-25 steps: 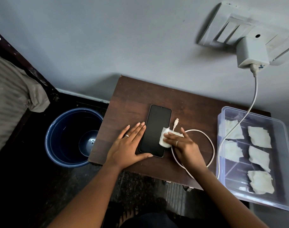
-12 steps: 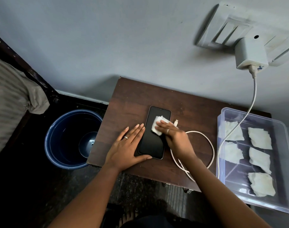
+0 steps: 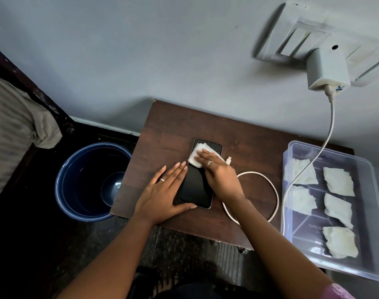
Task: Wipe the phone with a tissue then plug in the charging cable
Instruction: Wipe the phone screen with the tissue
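A black phone (image 3: 196, 187) lies face up on the small dark wooden table (image 3: 175, 126). My right hand (image 3: 218, 176) presses a white folded tissue (image 3: 196, 155) flat against the phone's far end. My left hand (image 3: 164, 195) lies flat on the table along the phone's left edge, its thumb against the near end. The white charging cable (image 3: 274, 190) loops on the table right of the phone. Its free plug (image 3: 228, 160) rests just beside my right hand. The cable runs up to a white charger (image 3: 326, 70) in the wall socket.
A clear plastic box (image 3: 369, 212) holding several folded tissues stands on the table's right side, with the cable draped over it. A blue bucket (image 3: 76, 182) sits on the floor to the left. A bed with grey cloth (image 3: 16, 126) is at far left.
My right hand has slid the tissue from the phone's right edge up onto the screen and toward its far end. My left hand has stayed against the phone.
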`<act>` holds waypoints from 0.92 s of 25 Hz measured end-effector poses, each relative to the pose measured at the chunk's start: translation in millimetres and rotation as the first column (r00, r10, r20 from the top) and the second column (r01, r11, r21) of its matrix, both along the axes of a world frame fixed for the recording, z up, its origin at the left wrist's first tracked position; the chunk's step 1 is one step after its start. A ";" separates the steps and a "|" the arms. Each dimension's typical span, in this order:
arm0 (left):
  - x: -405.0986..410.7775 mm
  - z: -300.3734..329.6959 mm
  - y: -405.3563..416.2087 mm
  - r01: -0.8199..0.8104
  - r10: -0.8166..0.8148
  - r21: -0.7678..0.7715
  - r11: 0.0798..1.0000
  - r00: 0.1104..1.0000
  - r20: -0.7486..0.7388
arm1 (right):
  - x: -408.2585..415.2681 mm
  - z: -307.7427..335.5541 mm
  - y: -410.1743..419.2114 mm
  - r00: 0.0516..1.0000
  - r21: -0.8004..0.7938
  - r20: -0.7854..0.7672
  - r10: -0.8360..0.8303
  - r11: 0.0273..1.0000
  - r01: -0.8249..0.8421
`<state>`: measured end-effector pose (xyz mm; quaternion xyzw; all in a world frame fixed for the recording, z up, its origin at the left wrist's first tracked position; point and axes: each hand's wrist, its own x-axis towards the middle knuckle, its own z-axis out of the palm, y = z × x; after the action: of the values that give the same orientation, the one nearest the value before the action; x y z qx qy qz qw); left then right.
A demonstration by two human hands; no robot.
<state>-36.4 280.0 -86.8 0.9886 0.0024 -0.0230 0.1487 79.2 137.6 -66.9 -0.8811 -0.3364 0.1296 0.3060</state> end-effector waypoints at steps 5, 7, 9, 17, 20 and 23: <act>-0.6 -2.2 0.7 -0.005 0.005 -0.010 1.000 1.000 0.001 | 16.7 -6.4 -15.1 0.975 -0.054 0.079 -0.206 0.976 0.210; -0.7 -2.0 1.0 -0.002 0.002 -0.014 1.000 1.000 0.003 | 18.9 -10.0 2.6 0.992 -0.180 0.100 -0.075 0.979 0.092; 0.0 -2.6 1.2 -0.002 0.002 -0.013 1.000 1.000 0.004 | 22.6 -11.8 17.6 0.991 -0.247 0.132 0.036 0.969 -0.003; 0.6 0.8 -0.4 -0.011 0.011 0.001 1.000 1.000 -0.002 | -15.9 -12.5 -1.3 0.953 -0.205 0.127 0.274 0.947 -0.245; -0.5 -1.4 -0.7 -0.018 0.018 -0.029 0.999 1.000 0.017 | -37.2 -7.6 -15.6 0.943 -0.193 0.120 0.310 0.939 -0.285; -0.8 -2.7 0.0 -0.025 0.027 -0.058 0.998 0.999 0.028 | -52.7 -2.7 -26.6 0.873 -0.250 0.158 0.462 0.873 -0.418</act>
<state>-37.3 280.0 -89.6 0.9840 0.0126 -0.0068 0.1774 26.5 111.0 -69.6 -0.8165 -0.5443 0.1358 0.1366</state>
